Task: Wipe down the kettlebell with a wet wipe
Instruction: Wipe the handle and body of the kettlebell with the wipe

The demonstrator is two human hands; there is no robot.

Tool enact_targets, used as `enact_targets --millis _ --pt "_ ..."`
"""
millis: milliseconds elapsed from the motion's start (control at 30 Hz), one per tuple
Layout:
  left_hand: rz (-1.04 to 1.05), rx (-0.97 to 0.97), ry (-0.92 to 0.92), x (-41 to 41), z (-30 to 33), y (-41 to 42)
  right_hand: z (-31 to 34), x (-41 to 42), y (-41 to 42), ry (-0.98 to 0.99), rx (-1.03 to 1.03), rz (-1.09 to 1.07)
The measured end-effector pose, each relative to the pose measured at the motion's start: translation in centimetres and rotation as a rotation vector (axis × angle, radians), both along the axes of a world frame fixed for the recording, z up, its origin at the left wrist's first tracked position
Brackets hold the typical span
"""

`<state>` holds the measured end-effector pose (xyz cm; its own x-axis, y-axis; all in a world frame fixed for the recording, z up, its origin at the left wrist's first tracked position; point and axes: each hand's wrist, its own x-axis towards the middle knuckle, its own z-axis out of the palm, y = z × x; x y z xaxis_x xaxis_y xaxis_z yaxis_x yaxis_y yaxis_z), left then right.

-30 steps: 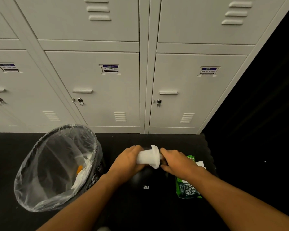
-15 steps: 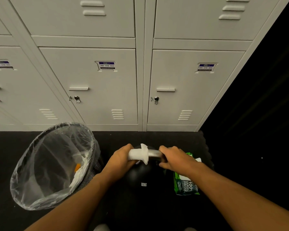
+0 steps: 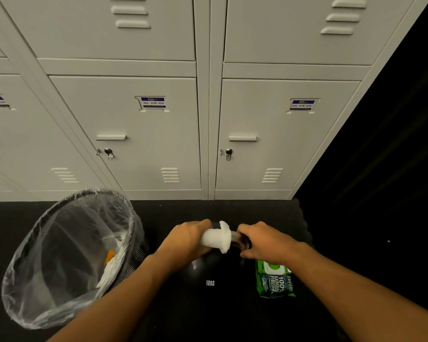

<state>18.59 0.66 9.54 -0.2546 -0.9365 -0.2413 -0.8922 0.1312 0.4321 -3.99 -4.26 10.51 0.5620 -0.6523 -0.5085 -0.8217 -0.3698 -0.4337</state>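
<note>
A black kettlebell (image 3: 209, 275) marked 12KG stands on the dark floor below me. A white wet wipe (image 3: 216, 239) is wrapped around the left half of its handle. My left hand (image 3: 185, 239) grips the handle through that wipe. My right hand (image 3: 265, 241) holds the bare right end of the handle, where a short shiny stretch of metal shows between the two hands. The ball of the kettlebell is hard to make out against the black floor.
A green pack of wet wipes (image 3: 274, 280) lies just right of the kettlebell. A mesh bin (image 3: 67, 255) with a clear liner and used wipes inside stands to the left. Grey lockers (image 3: 203, 119) rise straight ahead.
The wipe under my left hand slid left along the handle, then back right towards the middle. My right hand has kept its hold on the right end.
</note>
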Motion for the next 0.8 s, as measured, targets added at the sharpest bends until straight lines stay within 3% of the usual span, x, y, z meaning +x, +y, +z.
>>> enact_targets --millis 133,233,533,800 --pt "0.246 -0.027 0.254 2.0 -1.5 2.2 -0.2 -0.5 0.4 -0.059 -0.042 -0.022" --pt "0.373 -0.01 0.329 2.6 -2.3 3.3 -0.6 -0.7 0.9 -0.077 -0.075 -0.023" --pt "0.216 -0.089 0.17 0.9 -1.0 2.0 -2.3 0.6 2.5 0.004 -0.188 -0.113" --pt "0.255 -0.097 0.089 0.9 -1.0 2.6 -2.7 0.7 2.9 -0.005 -0.235 -0.184"
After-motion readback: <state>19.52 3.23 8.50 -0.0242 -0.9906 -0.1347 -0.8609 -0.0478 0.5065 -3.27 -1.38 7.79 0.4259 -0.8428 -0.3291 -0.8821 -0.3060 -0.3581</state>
